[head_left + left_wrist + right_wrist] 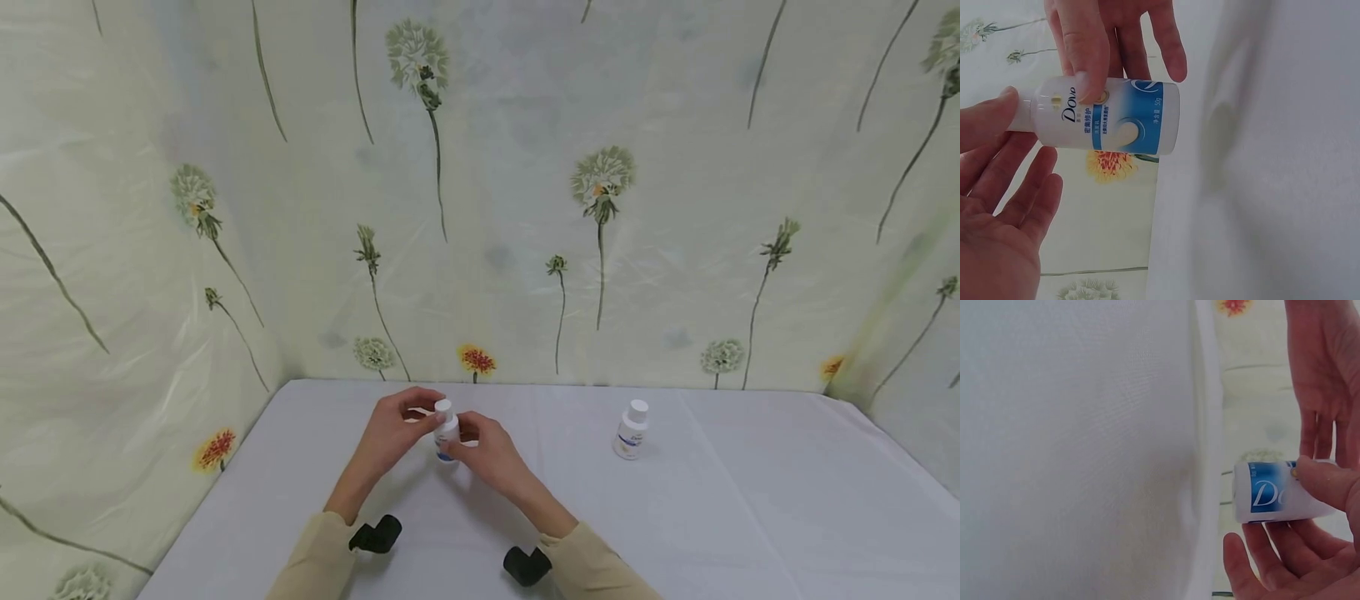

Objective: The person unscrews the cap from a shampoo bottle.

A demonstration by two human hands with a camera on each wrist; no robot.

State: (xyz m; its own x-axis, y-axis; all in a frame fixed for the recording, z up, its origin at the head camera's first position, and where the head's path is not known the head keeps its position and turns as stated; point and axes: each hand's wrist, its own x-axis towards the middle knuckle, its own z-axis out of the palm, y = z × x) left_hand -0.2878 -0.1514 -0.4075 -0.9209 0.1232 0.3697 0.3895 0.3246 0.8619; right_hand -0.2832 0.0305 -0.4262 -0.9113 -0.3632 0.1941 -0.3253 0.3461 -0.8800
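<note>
Nearest, taking clock hrs from the held Dove bottle (447, 443) in head view: L beige sleeve (318, 558) at 8 o'clock, R beige sleeve (600, 571) at 4. L black piece (377, 534) juts by its cuff at 7, R black piece (527, 567) at 5; can't tell what they are.

Next out, L hand (393, 429) at 9 o'clock: thumb + fingertips pinching the white cap (443, 407), other fingers loosely fanned next to the bottle, per L wrist view. R hand (489, 450) at 3–4, gripping the bottle's body b/w thumb (front, over label) & fingers (behind). Bottle's approx upright, cap up, L of table's mid & toward far edge; can't tell if base touches cloth. Label (1141, 115) reads "Dove" + "50g", blue toward base, white above.

At 3 o'clock, well apart from both hands, 2nd white bottle (631, 437) stands upright on white tablecloth (750, 500), cap on; print partly blue, too small to read.

Farthest, from 9 thru 12 to 3, dandelion-print sheet (510, 167) w/ stems & seed heads; orange-red bloom (477, 359) just past table edge, approx 1 o'clock.
</note>
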